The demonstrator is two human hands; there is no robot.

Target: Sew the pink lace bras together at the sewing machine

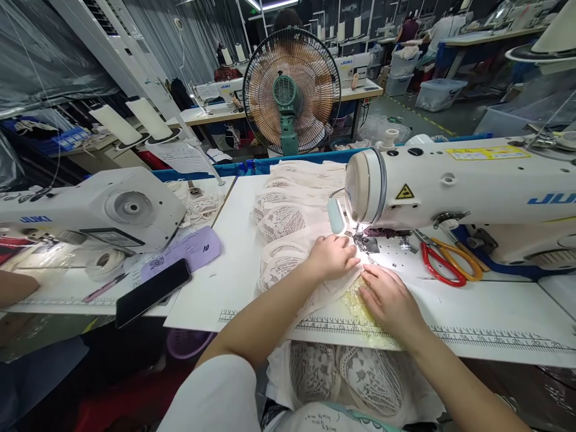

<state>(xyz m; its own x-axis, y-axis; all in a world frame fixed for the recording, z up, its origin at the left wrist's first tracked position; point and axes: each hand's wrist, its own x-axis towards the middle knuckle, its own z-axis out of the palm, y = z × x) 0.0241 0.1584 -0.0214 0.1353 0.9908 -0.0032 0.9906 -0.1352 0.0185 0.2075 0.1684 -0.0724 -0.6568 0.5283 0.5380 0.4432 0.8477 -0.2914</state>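
Observation:
A cream lace bra point(310, 288) lies on the white sewing table, one edge at the presser foot point(360, 240) of the sewing machine. My left hand point(333, 257) rests on that bra beside the foot, its fingers bent and pressed on the fabric. Just to the right, my right hand point(387, 300) has its fingers closed at the bra's front edge, over a crumpled yellowish translucent strip point(360, 303). What lies under the fingertips is partly hidden. More cream lace bras point(281, 222) are lined up behind, and another lace bra point(371, 375) hangs over my lap.
Red-handled scissors point(443, 264) and an orange-handled pair point(468, 258) lie right of the needle. To the left are a black phone point(153, 292), a purple card point(198, 247) and a second sewing machine point(130, 207), with another person's arm point(15, 289). A fan point(290, 90) stands behind.

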